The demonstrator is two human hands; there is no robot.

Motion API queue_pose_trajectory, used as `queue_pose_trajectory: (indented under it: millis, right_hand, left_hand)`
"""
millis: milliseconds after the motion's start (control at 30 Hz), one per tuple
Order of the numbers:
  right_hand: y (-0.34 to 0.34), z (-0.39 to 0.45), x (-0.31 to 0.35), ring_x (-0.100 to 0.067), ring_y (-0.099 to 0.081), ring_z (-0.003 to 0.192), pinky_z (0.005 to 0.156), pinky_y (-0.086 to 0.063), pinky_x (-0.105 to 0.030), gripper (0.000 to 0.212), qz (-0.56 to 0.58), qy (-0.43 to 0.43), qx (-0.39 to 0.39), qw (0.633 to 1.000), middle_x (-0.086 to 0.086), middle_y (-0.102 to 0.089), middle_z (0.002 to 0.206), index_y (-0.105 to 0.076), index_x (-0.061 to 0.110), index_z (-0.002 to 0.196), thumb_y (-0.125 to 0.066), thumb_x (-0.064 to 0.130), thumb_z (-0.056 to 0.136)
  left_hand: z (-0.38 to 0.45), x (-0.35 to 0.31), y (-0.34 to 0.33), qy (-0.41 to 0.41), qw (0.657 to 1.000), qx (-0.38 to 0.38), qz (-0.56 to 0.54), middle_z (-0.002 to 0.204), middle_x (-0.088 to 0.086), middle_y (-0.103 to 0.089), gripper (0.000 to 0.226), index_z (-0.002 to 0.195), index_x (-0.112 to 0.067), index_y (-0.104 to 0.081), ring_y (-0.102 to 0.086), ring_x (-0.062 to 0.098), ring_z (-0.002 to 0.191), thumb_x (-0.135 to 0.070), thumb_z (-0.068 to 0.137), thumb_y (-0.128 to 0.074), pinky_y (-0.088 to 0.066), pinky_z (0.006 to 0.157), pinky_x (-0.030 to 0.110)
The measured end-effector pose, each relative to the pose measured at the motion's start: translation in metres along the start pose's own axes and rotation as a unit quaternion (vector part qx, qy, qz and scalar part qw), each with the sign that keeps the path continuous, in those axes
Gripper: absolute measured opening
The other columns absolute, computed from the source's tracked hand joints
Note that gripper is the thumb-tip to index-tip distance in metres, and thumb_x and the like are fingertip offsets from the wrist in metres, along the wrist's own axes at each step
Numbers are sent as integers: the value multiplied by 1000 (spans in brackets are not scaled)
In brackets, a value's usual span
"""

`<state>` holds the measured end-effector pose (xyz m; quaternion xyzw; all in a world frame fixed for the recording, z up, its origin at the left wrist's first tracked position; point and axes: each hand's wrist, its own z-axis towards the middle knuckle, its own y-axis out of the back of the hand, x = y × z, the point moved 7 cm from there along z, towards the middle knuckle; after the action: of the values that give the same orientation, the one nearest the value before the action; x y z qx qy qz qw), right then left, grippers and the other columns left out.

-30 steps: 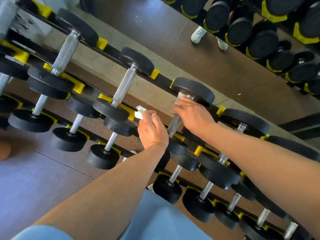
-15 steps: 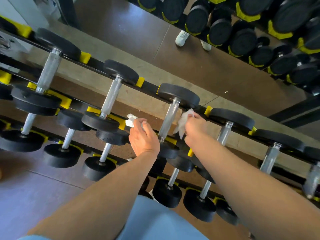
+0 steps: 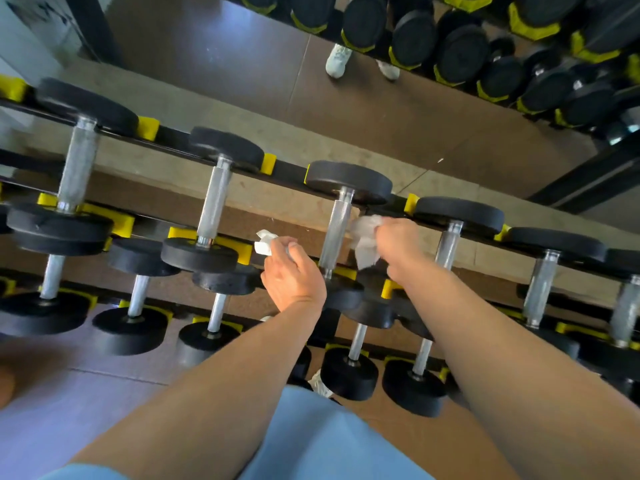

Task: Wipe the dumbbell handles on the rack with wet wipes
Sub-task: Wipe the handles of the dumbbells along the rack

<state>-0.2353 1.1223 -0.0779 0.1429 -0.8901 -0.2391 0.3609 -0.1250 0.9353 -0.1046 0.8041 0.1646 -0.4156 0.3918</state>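
The right hand [image 3: 393, 242] has a crumpled wet wipe [image 3: 365, 242] bunched in its grip, just right of a knurled steel dumbbell handle [image 3: 335, 233] at frame centre on the rack [image 3: 287, 169]. The left hand [image 3: 292, 277], left of that handle, pinches a small folded wipe [image 3: 265, 243].

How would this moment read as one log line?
left hand: holds wipe | right hand: holds crumpled wipe beside handle | contact: unclear
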Motion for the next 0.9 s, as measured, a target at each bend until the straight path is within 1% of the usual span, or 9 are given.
queue_pose_trajectory:
  millis: [67, 133, 233, 333, 467, 533, 633, 733, 900]
  right_hand:
    - [-11, 3, 5, -30, -64, 103, 86, -53, -40, 23, 59, -3, -54, 997, -9, -69, 111, -70, 16, 112, -55, 20, 95]
    - [-39, -13, 14, -28, -66, 100, 85, -55, -41, 20, -104, 80, -6, 991, -9, -70, 108, -70, 12, 108, -57, 21, 95]
    - [-47, -40, 16, -28, -65, 102, 83, -54, -39, 21, -333, 201, 58, 919, -9, -67, 109, -66, 10, 113, -52, 15, 97]
    - [-40, -48, -8, -23, -65, 89, 73, -56, -36, 34, -458, 169, 199, 849, -9, -67, 105, -62, 12, 128, -50, 10, 96]
    - [-13, -25, 3, -16, -60, 81, 73, -53, -32, 32, -106, 42, 62, 992, -2, -67, 94, -71, 22, 113, -49, 5, 97]
    - [-12, -12, 15, -14, -58, 79, 69, -50, -29, 30, 55, 7, -35, 998, 2, -65, 89, -68, 26, 105, -48, 5, 98]
    - [-42, -12, 26, -20, -64, 91, 77, -53, -32, 23, -69, 71, -31, 995, -5, -69, 107, -68, 20, 115, -53, 14, 98]
    - [-51, -28, 27, -24, -66, 97, 74, -51, -30, 26, -368, 191, 14, 910, -7, -67, 106, -63, 10, 120, -59, 13, 95]
    - [-51, -64, -5, -20, -61, 85, 70, -51, -30, 35, -607, 220, 209, 735, -6, -64, 101, -63, 15, 125, -60, 9, 90]
  left_hand:
    - [0, -2, 0, -1, 1000, 5, -2, 85, 0, -63, 40, 100, -25, -58, -57, 25, 83, -42, 88, -23, -46, 87, 52]
    - [1, -2, 0, -6, 1000, 11, 2, 85, 0, -62, 39, 99, -24, -57, -57, 25, 84, -41, 89, -23, -45, 88, 51]
    - [2, -1, -2, -8, 1000, 21, 7, 86, 0, -62, 33, 99, -26, -55, -56, 25, 84, -38, 91, -25, -43, 89, 47]
    - [3, 0, -4, -8, 999, 30, 11, 86, 0, -63, 31, 99, -26, -55, -56, 23, 84, -36, 92, -27, -38, 89, 40]
    - [3, 0, -3, -9, 999, 39, 5, 86, 1, -63, 33, 100, -25, -56, -54, 22, 83, -37, 91, -26, -34, 87, 36]
    - [4, 0, -3, -7, 999, 43, 3, 87, 1, -63, 31, 99, -27, -54, -53, 21, 82, -38, 91, -26, -34, 87, 36]
    - [3, 0, -3, -6, 999, 46, 4, 87, 3, -64, 33, 99, -26, -54, -54, 21, 83, -38, 90, -25, -35, 86, 36]
    - [4, 1, -4, -15, 999, 42, 9, 84, 2, -64, 30, 99, -27, -54, -53, 20, 81, -37, 90, -26, -29, 84, 31]
    - [3, 0, -4, -20, 998, 51, 27, 85, 1, -63, 26, 98, -30, -51, -52, 19, 82, -37, 91, -27, -24, 84, 28]
